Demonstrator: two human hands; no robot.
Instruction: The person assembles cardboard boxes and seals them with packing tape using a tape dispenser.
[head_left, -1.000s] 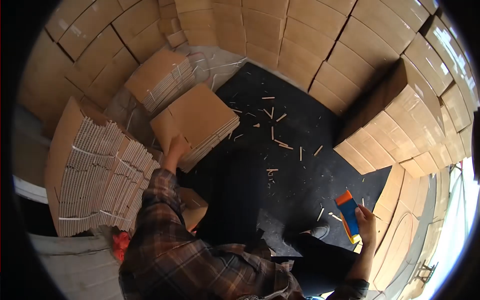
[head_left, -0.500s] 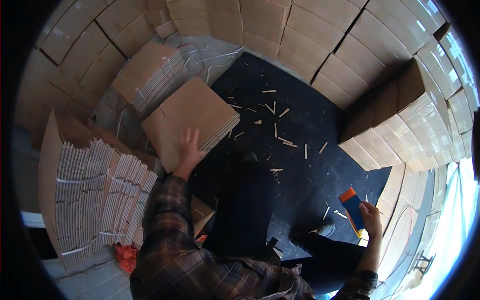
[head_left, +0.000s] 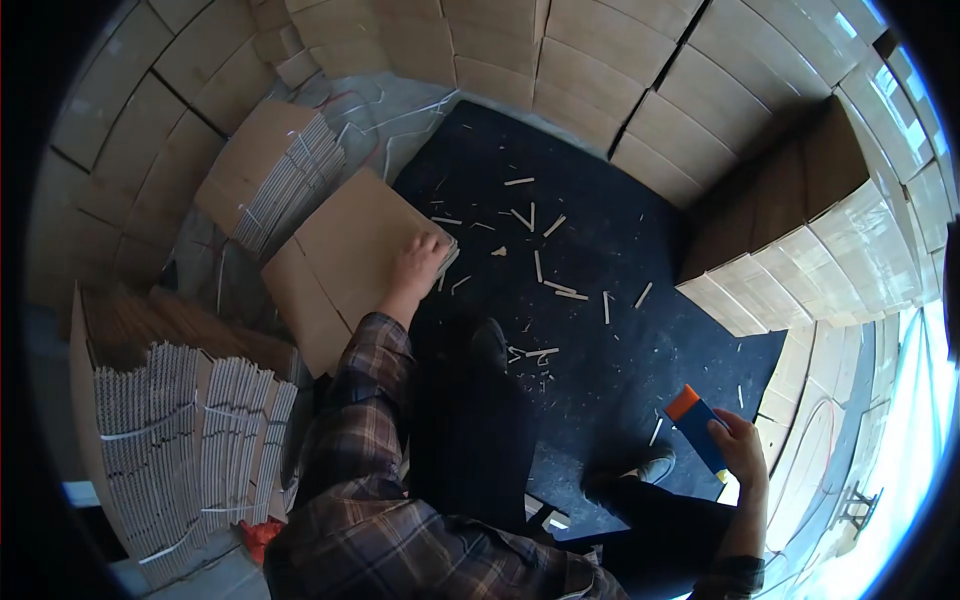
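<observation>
My left hand is at the right edge of a low stack of flat cardboard, its fingers bent over that edge. A line crosses the stack's top sheet. On the right, my right hand grips a blue and orange tool, whose orange end points up and to the left. A strapped bundle of cardboard lies just behind the stack. Nearer me on the left stand larger strapped bundles of cardboard with their edges facing up.
Cardboard scraps are scattered over a black mat. Walls of stacked cardboard curve round the back, and another pile juts in from the right. Something red lies at the lower left.
My left hand has moved from the stack's near part to its right edge, and its fingers have bent. My right hand still holds the tool, now tilted a little further left.
</observation>
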